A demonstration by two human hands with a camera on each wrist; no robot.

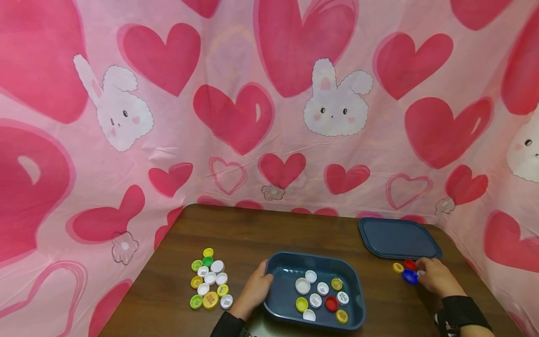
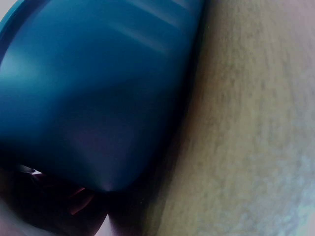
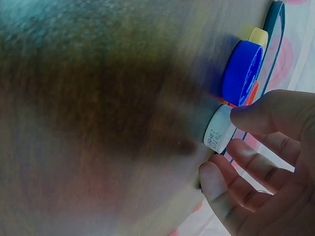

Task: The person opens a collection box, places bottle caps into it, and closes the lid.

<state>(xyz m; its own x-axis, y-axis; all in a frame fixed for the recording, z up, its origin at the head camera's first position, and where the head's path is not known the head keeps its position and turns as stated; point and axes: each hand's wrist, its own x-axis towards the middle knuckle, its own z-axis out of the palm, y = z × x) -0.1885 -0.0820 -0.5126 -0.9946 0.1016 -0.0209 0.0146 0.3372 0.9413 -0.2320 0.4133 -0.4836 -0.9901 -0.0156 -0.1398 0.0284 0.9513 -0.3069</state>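
Observation:
A dark blue bin stands on the wooden table with several white, yellow and red bottle caps inside. My left hand grips the bin's left rim; in the left wrist view the bin's wall fills the frame and the fingers show only as a dark blur. To the right, my right hand is at a small cluster of caps. There its fingertips pinch a white cap on edge against the table. A blue cap, a red cap and a yellow cap lie just beyond it.
A pile of several green, yellow and white caps lies left of the bin. The bin's flat blue lid rests at the table's far right corner. A pink heart-and-bunny sheet walls in the table on three sides.

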